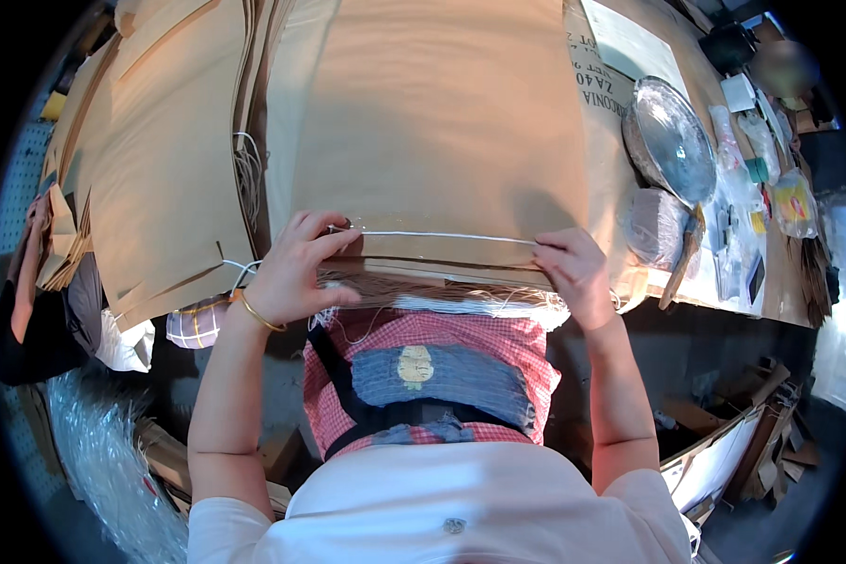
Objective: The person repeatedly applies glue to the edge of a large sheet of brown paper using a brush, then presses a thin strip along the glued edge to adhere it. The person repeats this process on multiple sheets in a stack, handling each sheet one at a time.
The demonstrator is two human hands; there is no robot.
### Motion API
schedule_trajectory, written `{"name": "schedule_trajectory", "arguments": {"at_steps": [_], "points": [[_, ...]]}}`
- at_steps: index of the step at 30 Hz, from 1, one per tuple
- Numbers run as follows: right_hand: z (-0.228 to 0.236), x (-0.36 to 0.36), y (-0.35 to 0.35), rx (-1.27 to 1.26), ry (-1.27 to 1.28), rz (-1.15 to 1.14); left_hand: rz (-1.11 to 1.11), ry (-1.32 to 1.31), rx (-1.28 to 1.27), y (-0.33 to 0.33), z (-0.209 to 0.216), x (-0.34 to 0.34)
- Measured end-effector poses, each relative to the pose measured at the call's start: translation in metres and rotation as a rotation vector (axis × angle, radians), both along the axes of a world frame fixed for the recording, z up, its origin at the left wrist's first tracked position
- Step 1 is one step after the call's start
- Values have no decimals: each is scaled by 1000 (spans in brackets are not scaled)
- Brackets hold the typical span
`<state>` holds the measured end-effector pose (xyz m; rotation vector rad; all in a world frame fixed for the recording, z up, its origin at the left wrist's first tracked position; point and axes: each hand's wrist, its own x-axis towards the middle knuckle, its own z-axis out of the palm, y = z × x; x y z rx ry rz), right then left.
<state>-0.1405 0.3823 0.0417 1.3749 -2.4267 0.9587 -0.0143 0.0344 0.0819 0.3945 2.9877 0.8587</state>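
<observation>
A thin white cord (446, 234) runs nearly straight across the near end of a large brown paper sack (432, 132). My right hand (575, 273) pinches the cord's right end between thumb and fingers. At the other end, the fingertips of my left hand (296, 273) hold the cord against the paper, its thumb standing apart below. A gold-coloured bangle (258, 313) circles my left wrist. Beneath the sack's near edge, several layers of brown paper show, with a bundle of loose white cords (470, 305) hanging along the front next to my checked red apron (385, 329).
Stacked brown paper sacks (160, 160) cover the left side, with more cord tied there. At the right lie a round metal pan (669, 141), a wrapped block (655, 226), a wooden-handled brush (683, 258) and plastic packets (794, 204). Another person's arm (30, 258) shows at far left.
</observation>
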Motion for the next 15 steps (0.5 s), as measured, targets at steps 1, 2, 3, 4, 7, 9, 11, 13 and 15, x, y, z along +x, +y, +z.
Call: {"name": "schedule_trajectory", "arguments": {"at_steps": [1, 2, 3, 4, 7, 9, 11, 13, 15], "points": [[3, -3, 1, -70, -292, -66, -8, -4, 1, -4, 4, -1], [5, -5, 1, -138, -585, -133, 5, -18, 11, -8, 4, -3], [7, -7, 1, -204, -879, -202, 18, -31, 21, -12, 3, -5], [6, -10, 0, -212, -953, -264, 49, -53, 42, -17, -4, -7], [4, -17, -12, -79, -925, -499, 320, -137, 123, -22, -23, -18], [-1, -11, -24, 72, -475, -503, 428, -93, 97, -17, -33, -19], [-9, -8, -28, 200, -192, -486, 471, 41, -173, 1, -38, -20], [-17, -4, -30, 198, -30, -561, 548, 119, -352, 11, -39, -17], [-20, 0, -37, 200, 133, -605, 569, 238, -427, 20, -34, -16]]}}
